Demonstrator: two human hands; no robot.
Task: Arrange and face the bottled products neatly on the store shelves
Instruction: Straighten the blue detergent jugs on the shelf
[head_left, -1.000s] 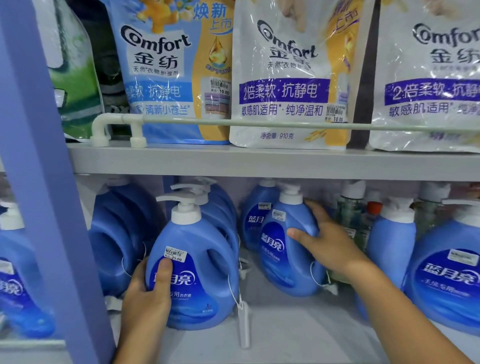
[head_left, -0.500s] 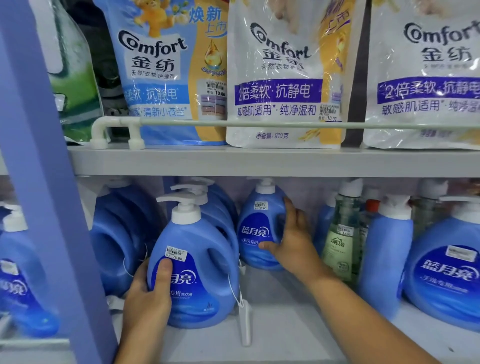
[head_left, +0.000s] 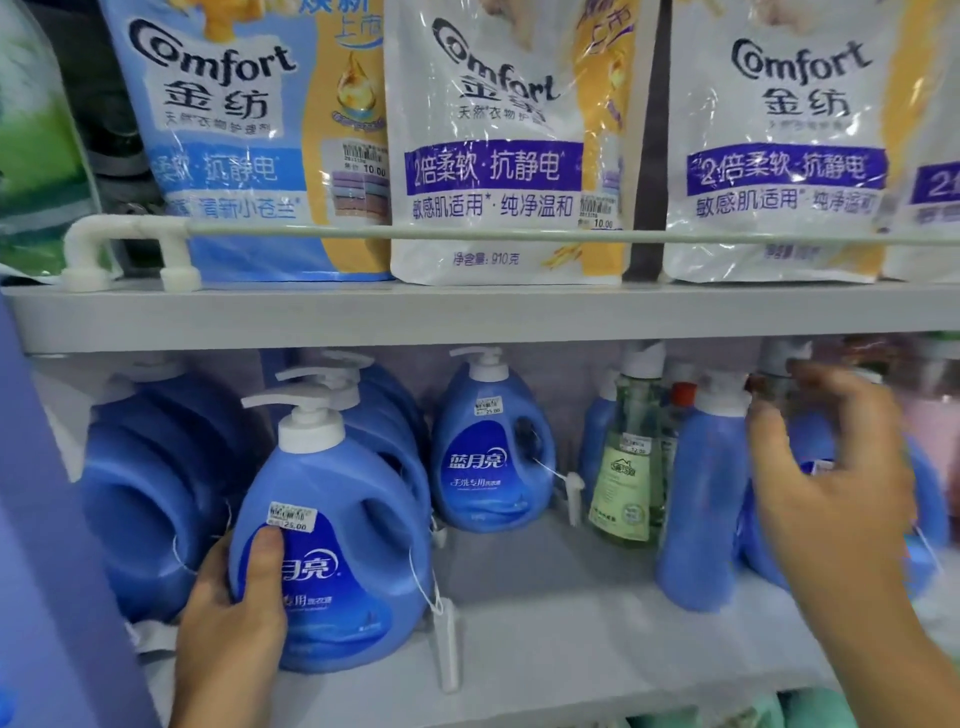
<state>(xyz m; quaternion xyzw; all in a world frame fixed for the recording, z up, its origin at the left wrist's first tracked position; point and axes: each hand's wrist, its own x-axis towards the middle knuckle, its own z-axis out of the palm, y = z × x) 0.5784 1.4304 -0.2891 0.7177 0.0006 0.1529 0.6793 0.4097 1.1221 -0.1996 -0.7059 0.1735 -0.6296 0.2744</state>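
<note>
Crowding at the right of the frame is the main hazard. The right hand is blurred with motion, fingers spread and loosely bent, holding nothing that can be made out, in front of the tall plain blue plastic bottle with a white cap and the blue jug behind it. Just left of that bottle stands a slim clear bottle of green liquid with a pale label, and more narrow bottles crowd behind it under the grey shelf board. A sweep of the wrist or forearm could tip one of these narrow bottles into its neighbours, since they stand nearly touching.

At lower left, the left hand grips the side of the front blue pump-top detergent jug with a white pump and price sticker, thumb pressed on its label. It stands on the grey lower shelf near the front edge, so a hard pull with only one hand on it might bring it off. White security tags hang on thin cords from this jug and from the smaller blue pump jug at centre, label forward, further back; a cord could snag while a jug is turned.
</note>
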